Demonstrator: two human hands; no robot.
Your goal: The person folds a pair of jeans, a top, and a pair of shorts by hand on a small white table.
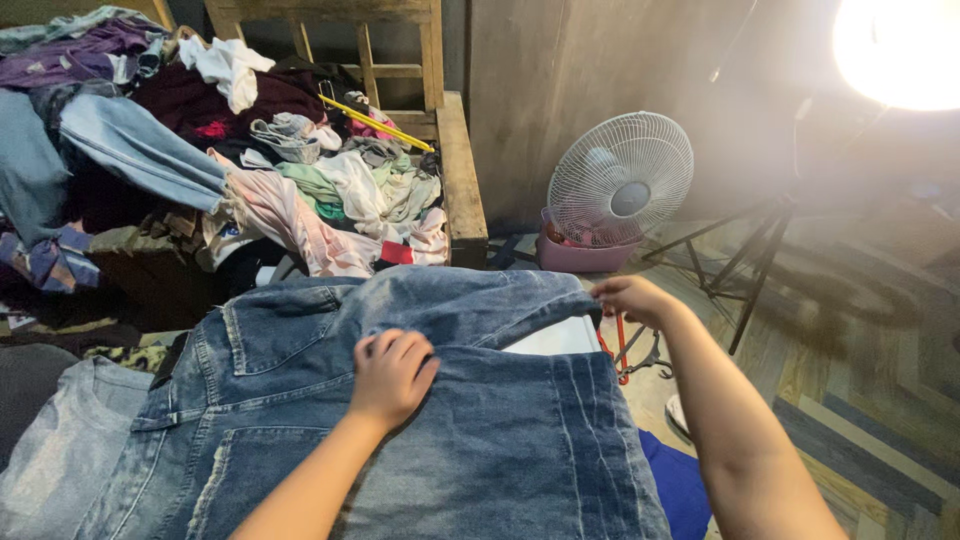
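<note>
Faded denim jeans, flat; both hands pressing, pinching hem.

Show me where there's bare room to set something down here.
Bare patterned floor lies right of the right hand, past the lamp tripod and white fan. The wooden bench is heaped with clothes; only its right edge is bare. Denim jeans cover the surface under the left hand.

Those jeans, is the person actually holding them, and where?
Yes. The right hand pinches the jeans at their far edge; the left hand presses flat on the middle.
</note>
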